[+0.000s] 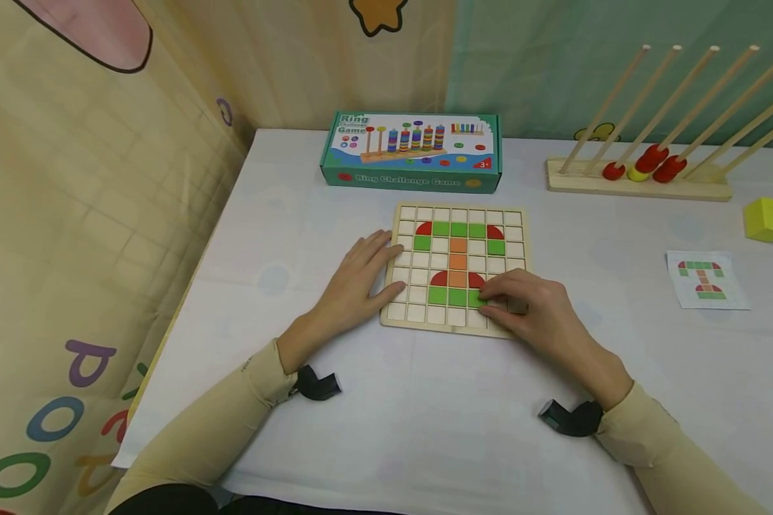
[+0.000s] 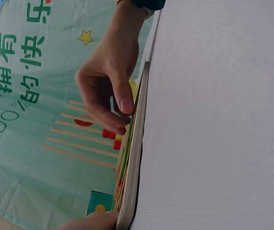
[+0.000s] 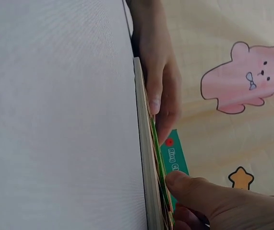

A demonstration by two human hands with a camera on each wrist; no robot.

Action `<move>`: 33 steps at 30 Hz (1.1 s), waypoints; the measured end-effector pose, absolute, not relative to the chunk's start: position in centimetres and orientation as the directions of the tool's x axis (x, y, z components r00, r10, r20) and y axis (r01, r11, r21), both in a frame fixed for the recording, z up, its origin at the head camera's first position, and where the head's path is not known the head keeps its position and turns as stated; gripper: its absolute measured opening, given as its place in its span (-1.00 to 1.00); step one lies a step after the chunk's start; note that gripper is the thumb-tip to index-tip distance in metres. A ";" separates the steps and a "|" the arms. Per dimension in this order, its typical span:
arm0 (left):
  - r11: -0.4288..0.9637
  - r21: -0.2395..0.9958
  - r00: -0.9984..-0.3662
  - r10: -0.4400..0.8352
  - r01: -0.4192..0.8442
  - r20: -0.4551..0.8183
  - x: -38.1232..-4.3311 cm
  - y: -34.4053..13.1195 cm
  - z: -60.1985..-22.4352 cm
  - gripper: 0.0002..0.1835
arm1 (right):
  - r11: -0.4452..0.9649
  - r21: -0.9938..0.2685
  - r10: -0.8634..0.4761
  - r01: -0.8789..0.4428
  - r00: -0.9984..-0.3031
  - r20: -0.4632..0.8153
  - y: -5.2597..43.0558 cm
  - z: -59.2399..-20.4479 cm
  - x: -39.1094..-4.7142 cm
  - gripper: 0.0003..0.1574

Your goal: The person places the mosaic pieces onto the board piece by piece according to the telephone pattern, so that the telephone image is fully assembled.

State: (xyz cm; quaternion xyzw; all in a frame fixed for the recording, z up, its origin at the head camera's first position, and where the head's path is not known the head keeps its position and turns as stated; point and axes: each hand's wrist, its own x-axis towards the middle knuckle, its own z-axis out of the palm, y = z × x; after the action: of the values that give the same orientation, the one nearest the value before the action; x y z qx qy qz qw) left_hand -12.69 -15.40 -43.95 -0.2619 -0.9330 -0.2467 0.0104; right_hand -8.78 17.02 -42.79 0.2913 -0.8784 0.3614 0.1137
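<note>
A wooden grid board (image 1: 454, 330) lies flat on the table, with green, orange and red tiles set in its cells. The right hand (image 1: 541, 304) is over its lower right part. Thumb and index finger pinch a green square tile (image 1: 474, 299) at the end of the lower green row. That hand (image 2: 110, 72) shows in the left wrist view with its fingertips right at the board's top face. Fingers spread and fairly straight, the left hand (image 1: 357, 279) rests against the board's left edge. Orange squares (image 1: 457, 262) form a column, with red quarter-round tiles (image 1: 439, 278) beside its lower end.
Behind the board is a green game box (image 1: 412, 180). At the back right, a wooden peg stand (image 1: 638, 187) holds several red rings and one yellow ring. A yellow cube (image 1: 766, 219) and a pattern card (image 1: 708, 280) lie to the right on the white-covered table (image 1: 386, 429).
</note>
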 end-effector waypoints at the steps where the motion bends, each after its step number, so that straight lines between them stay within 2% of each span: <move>1: 0.740 0.456 -0.862 0.484 0.494 0.148 -12.7 -15.4 -43.9 -0.33 | 0.569 -0.570 -0.423 -0.593 -0.806 0.414 17.0 -42.8 -8.8 -0.60; 9: 0.741 0.455 -0.862 0.487 0.494 0.144 -12.7 -15.4 -43.9 -0.33 | 0.595 -0.573 -0.405 -0.564 -0.826 0.393 17.0 -42.8 -8.8 -0.43; 18: 0.743 0.458 -0.865 0.483 0.488 0.136 -12.7 -15.4 -43.9 -0.33 | 0.576 -0.570 -0.410 -0.586 -0.811 0.418 17.1 -43.0 -8.9 -0.46; 24: 0.740 0.459 -0.864 0.478 0.492 0.157 -12.7 -15.4 -43.8 -0.33 | 0.633 -0.566 -0.288 -0.528 -0.839 0.461 17.5 -43.0 -9.3 -0.48; 28: 0.740 0.461 -0.866 0.474 0.490 0.160 -12.8 -15.5 -43.9 -0.34 | 0.677 -0.588 -0.226 -0.442 -0.885 0.407 17.9 -43.5 -9.6 -0.37; 33: 0.742 0.465 -0.868 0.475 0.484 0.145 -12.7 -15.4 -43.8 -0.33 | 0.694 -0.589 -0.273 -0.414 -0.908 0.316 18.2 -43.9 -9.6 -0.24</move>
State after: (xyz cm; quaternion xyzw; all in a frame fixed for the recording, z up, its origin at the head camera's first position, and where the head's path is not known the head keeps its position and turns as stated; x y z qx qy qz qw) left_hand -12.66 -15.43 -43.78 -0.2569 -0.9331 -0.2515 0.0083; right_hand -9.63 18.19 -43.85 0.1879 -0.9146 0.3432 0.1023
